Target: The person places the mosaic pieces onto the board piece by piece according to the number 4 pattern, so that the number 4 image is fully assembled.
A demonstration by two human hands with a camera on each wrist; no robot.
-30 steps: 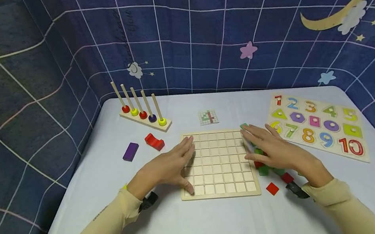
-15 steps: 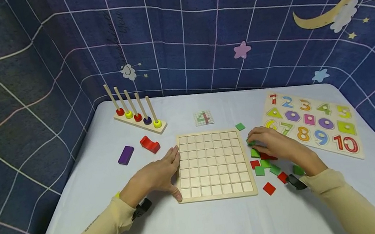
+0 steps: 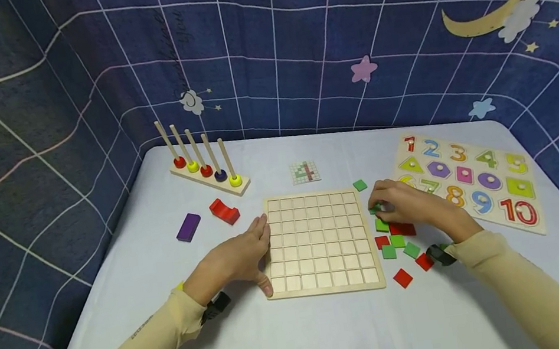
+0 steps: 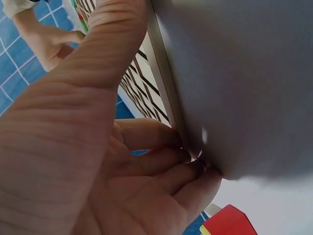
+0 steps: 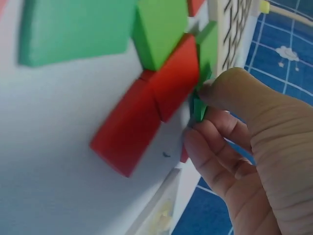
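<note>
**Small stiff green tile (image 3: 374, 209), best pinched by opposite edges**

The green tile sits just off the right side of the grid board (image 3: 317, 237), toward its far half. The person's right hand (image 3: 396, 203) has it: in the right wrist view the thumb and forefinger are closed together on the tile, which stands tilted between their tips. Whether it has fully left the white table (image 3: 303, 344) cannot be told, as the fingers hide its lower edge.

It looks like painted wood, so it should prove light, stiff and hard to damage. The painted faces may be a little slippery to a dry fingertip. Its thin edge gives little to hold, so a pinch across two opposite sides looks surest; pressing flat on top would probably just skid it over the cloth. The neighbours complicate things: red tiles (image 3: 403, 278) and other green tiles (image 3: 397, 241) lie scattered to the near side of that hand, some touching one another, and a wide grasp could nudge them.

The left hand (image 3: 240, 257) rests at the left edge of the board, its thumb spread apart from the fingers and set at the near-left corner, the fingers lying along the side. The board appears flat, rigid and fairly light, liable to slide if pushed, so steadying it by its frame makes sense. The thin divider strips between squares look like the part most easily harmed.
</note>
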